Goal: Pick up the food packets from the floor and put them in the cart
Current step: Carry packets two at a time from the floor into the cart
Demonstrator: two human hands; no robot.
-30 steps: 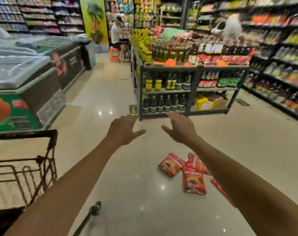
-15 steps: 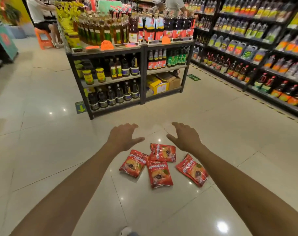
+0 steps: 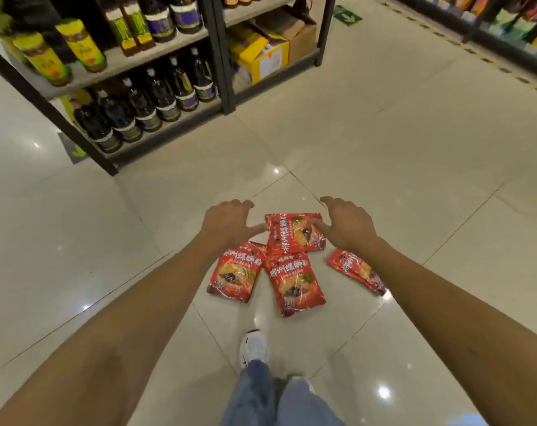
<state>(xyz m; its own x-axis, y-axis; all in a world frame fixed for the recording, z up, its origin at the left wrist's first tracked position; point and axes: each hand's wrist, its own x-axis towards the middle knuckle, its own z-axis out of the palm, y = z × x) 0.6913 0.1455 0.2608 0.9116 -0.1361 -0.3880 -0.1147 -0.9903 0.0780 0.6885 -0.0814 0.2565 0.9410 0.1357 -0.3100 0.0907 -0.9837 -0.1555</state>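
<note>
A second ago my view took in the aisle and a corner of the black wire cart; now it has tipped steeply down and closed in on the floor [image 3: 384, 142], and the cart has dropped out of view altogether. Both my arms have reached lower. My left hand [image 3: 227, 222] hangs spread, palm down, its thumb pointing toward the left edge of the farthest red noodle packet [image 3: 295, 233]. My right hand [image 3: 345, 224] is likewise spread, its thumb lying across that packet's right side. I judge I am about to clamp this packet between both hands, so the first pickup is near but not begun; nothing is in the cart yet.

Four packets lie on the shiny cream tiles in a loose cluster: the farthest one, a left packet [image 3: 236, 275] and a middle packet [image 3: 296, 284] just below it and overlapping its lower edge, and a right packet [image 3: 354, 270] lying slightly apart.

I cannot tell whether either hand truly touches the packet or only hovers above it. The right packet is partly hidden behind my right forearm. The printing on the packets is too blurred to read. One white shoe [image 3: 254, 345] shows below; the other foot is hidden by my jeans.
</note>
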